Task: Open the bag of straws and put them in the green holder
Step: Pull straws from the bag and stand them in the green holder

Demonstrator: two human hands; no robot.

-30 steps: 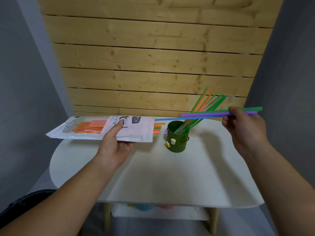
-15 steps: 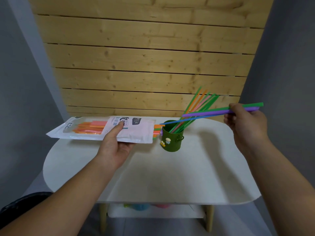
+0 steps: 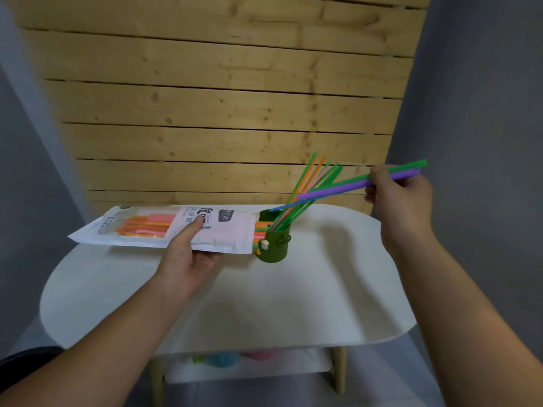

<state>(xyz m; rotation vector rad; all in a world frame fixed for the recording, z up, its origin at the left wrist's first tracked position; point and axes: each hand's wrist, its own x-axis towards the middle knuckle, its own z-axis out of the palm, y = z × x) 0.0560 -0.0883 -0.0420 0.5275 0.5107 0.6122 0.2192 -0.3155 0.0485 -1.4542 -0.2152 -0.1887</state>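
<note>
While I grip: my left hand (image 3: 188,254) pinches the straw bag (image 3: 164,227) above the tabletop (image 3: 293,304).
Right hand (image 3: 399,195): closed on three straws (image 3: 338,190).
Green holder (image 3: 274,245): near the tabletop's back edge, holding straws.

Left forearm reached in from the lower left, bare, angled up toward centre. Left hand (image 3: 188,261) was palm-up and raised off the surface, fingers tucked out of sight underneath, thumb (image 3: 192,230) laid flat on top and pointing away from the body: a clamping grip. Right forearm came up from the lower right, steeper, wrist slightly bent. Right hand (image 3: 401,198) sat higher than the left, well apart from it, back toward the camera, fingers curled shut in a pinch (fingertips hidden on the far side).
</note>
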